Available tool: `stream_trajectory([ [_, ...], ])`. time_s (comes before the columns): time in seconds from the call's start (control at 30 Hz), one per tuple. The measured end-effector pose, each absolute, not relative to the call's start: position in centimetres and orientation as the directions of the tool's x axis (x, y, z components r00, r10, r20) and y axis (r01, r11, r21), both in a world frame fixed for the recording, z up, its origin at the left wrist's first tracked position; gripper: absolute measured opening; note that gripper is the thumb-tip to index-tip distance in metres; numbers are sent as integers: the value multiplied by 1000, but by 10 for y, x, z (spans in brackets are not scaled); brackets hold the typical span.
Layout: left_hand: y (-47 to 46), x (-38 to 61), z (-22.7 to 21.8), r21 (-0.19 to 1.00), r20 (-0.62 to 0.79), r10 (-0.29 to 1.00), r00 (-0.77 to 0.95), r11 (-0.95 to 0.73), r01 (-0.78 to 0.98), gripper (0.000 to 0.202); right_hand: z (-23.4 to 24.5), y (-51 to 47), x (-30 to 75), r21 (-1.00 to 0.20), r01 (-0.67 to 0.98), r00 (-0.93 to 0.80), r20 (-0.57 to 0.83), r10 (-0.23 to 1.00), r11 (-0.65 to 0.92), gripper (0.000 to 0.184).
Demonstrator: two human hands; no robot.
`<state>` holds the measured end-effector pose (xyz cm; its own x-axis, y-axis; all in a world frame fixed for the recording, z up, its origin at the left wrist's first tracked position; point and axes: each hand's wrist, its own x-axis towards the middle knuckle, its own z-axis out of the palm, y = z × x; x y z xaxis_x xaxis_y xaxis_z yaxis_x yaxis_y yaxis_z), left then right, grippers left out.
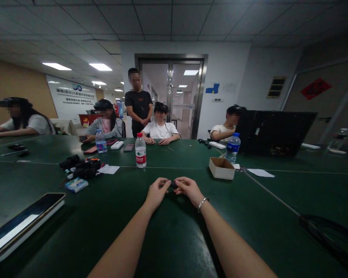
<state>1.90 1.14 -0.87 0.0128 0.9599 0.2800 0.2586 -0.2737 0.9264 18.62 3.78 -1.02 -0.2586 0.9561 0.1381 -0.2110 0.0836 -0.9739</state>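
Note:
A small black object (173, 185) is pinched between my two hands just above the green table (174, 231); its exact kind is too small to make out. My left hand (159, 192) closes thumb and fingers on its left end. From the other side, my right hand (190, 188) grips it with bent fingers, a silver bracelet (202, 204) on that wrist. Beyond my hands stands a water bottle with a red cap (140, 151). An open cardboard box (222, 170) sits to the right of them.
At left lie a phone (26, 226), a blue-white packet (76, 185) and a heap of black gear (82, 166). Blue-capped bottles (232, 148), papers (261, 172) and a big black monitor (274, 133) stand farther off. Coiled black cable (327, 235) lies at right. Several people sit around the table.

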Motion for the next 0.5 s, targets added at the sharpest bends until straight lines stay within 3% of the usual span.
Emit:
stream_trajectory([
  [0.5,5,19,-10,920,351,934,73,-358,162,25,-8,27,187,-985,-169,-234,80,969,41,23],
])
